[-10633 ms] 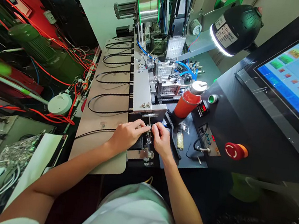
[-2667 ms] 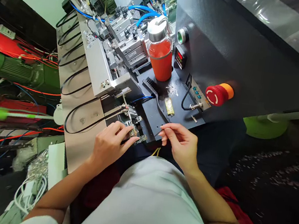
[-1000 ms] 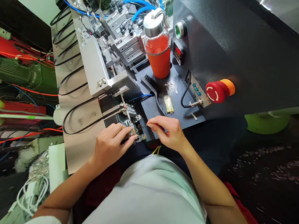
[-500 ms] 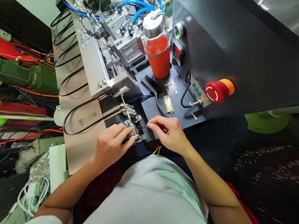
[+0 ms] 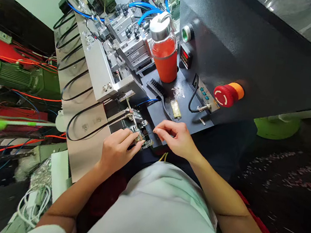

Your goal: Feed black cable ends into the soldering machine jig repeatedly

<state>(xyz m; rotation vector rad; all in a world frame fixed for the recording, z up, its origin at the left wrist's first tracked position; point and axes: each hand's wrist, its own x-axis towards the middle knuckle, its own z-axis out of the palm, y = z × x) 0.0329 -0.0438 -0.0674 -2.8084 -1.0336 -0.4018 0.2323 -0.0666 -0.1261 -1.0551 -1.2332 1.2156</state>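
My left hand (image 5: 118, 148) is at the small metal fixture (image 5: 136, 118) on the machine's front edge, its thumb and fingers closed around something too small to make out. Just to the right, my right hand (image 5: 177, 137) is pinched on the end of a thin dark strand (image 5: 149, 133), which runs toward the fixture and my left fingertips. A black brush (image 5: 161, 96) lies above my right hand, beside a small yellowish block (image 5: 176, 109). Behind them an orange bottle (image 5: 165, 58) with a metal lid stands upright.
Black belts loop over the tan board (image 5: 85, 122) at left. The dark panel at right carries a red emergency button (image 5: 224, 95). A small control box (image 5: 204, 96) with a black cable sits below it. Metal cylinders (image 5: 133, 48) and blue hoses (image 5: 147, 11) are behind the fixture.
The whole view has shifted very slightly. Both hands keep practically the same pose and place at the fixture.
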